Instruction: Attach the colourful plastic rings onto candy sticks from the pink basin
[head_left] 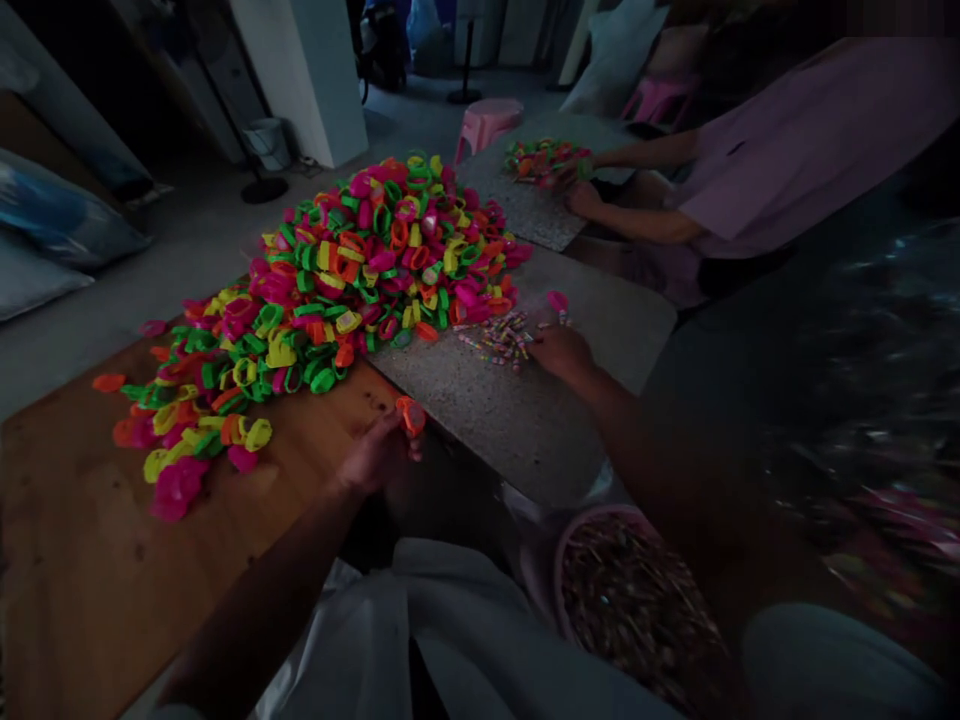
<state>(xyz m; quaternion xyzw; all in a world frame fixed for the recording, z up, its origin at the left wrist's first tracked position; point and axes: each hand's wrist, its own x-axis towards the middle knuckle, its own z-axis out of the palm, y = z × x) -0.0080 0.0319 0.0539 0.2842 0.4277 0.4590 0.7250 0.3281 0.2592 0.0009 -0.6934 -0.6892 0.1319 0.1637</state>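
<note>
My left hand (372, 455) is closed around an orange plastic toy watch (410, 414), held just above the near edge of the tables. My right hand (564, 354) reaches over the grey tabletop, its fingertips at a small pile of striped, candy-like little sticks (496, 338). Its fingers are bent together, and what they pinch, if anything, is too small to make out. A pink plastic piece (557, 300) lies just beyond that hand. Left of the sticks rises a large heap of toy watches (382, 255) in pink, green, yellow and orange.
The heap spreads across a wooden board (82, 560) and the grey table (525, 440). Below my right arm stands a pink tub (564, 545) full of small pieces. A co-worker (787, 160) handles a smaller heap (544, 158) at the far table. A pink stool (487, 120) stands behind.
</note>
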